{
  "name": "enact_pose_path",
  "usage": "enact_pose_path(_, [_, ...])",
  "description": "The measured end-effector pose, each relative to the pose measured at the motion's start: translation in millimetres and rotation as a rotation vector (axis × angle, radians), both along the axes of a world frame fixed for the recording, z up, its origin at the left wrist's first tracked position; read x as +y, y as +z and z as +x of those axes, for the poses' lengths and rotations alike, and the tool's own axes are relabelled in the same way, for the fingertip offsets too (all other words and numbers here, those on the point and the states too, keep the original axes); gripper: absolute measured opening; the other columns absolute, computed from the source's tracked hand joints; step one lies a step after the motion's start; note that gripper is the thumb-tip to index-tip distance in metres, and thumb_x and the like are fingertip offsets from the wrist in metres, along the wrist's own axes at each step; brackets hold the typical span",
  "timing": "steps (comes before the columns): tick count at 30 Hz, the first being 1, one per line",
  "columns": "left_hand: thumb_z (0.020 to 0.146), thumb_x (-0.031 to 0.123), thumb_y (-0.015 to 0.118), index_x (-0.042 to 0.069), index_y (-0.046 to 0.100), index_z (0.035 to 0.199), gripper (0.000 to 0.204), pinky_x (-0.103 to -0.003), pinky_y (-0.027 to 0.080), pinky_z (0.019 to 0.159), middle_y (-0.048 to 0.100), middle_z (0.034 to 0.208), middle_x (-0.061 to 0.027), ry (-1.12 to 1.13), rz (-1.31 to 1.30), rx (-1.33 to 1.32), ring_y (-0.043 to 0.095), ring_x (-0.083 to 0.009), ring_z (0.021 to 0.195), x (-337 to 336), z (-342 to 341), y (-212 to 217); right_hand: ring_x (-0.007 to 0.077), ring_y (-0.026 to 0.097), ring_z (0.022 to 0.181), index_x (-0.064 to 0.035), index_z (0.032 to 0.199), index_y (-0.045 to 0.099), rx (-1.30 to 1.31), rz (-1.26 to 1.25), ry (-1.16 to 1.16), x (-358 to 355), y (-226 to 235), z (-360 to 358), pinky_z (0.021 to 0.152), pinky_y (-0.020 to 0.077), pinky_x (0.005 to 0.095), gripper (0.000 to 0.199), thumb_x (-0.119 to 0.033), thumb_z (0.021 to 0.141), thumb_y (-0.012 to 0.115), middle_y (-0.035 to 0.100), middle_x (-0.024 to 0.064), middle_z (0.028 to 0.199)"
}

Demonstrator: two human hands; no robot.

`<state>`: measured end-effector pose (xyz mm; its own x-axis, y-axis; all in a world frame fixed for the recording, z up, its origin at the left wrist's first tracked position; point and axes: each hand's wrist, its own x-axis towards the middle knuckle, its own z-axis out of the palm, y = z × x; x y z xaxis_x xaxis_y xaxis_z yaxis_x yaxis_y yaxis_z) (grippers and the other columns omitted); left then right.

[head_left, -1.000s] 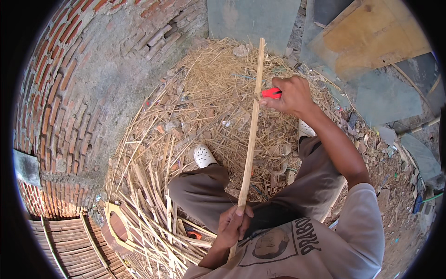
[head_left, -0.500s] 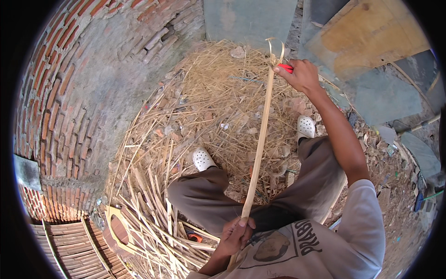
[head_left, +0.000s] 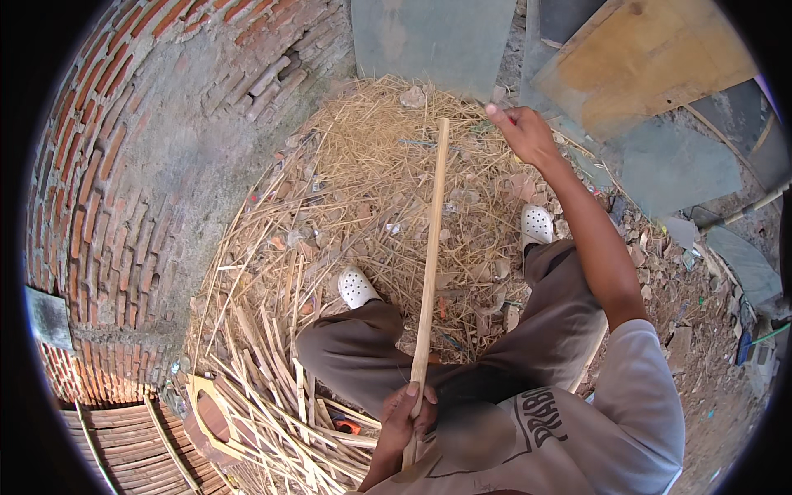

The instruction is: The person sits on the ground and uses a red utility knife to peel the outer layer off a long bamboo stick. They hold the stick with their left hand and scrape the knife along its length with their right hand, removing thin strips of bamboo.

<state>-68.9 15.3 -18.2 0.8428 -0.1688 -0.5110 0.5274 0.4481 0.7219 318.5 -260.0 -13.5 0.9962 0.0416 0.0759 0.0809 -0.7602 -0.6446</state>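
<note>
A long, pale bamboo strip point(head_left: 432, 239) rises from my lap, its far end standing free over the litter of shavings. My left hand point(head_left: 404, 415) is closed around its lower part, close to my shirt. Beyond the strip's tip and to its right, my right hand point(head_left: 524, 134) is closed on a knife point(head_left: 513, 121). Only a little of the red handle shows between the fingers, and the blade is hard to make out. A gap separates this hand from the strip.
Straw-like shavings point(head_left: 371, 124) and rubble cover the ground around my white clogs point(head_left: 356, 287). Cut strips point(head_left: 272, 363) are heaped at lower left beside a slatted bamboo piece point(head_left: 136, 445). A brick wall point(head_left: 107, 165) stands left; grey panels point(head_left: 429, 41) and a brown board point(head_left: 652, 58) lean behind.
My right hand, with the knife, has come away from the strip's far end. The curled shavings at that tip are gone, and the strip has swung left.
</note>
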Motion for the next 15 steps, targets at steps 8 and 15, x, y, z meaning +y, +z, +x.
enact_pose_path(8, [0.105,0.031,0.033,-0.002,0.055,0.097,0.040,-0.021,0.030,0.042,0.040,0.048,0.0005,-0.140,0.003,-0.144,0.034,-0.0057,0.037,-0.9,-5.3,0.2,0.0314,0.062,0.062,-0.0039,0.062,0.065,-0.080,-0.098,0.120,29.1,-5.9,-18.4,0.059,0.0467,0.0448,0.084,-0.081,0.080,0.039,0.057,0.0138,0.056])
enact_pose_path(15, [0.105,0.029,0.031,-0.003,0.055,0.100,0.040,-0.020,0.030,0.042,0.041,0.048,0.0002,-0.151,0.011,-0.225,0.033,-0.0050,0.036,6.3,-15.8,-2.1,0.0331,0.061,0.064,-0.0045,0.068,0.067,-0.165,-0.052,0.216,25.1,-5.4,-33.1,0.062,0.0467,0.0449,0.072,-0.072,0.083,0.046,0.059,0.0139,0.059])
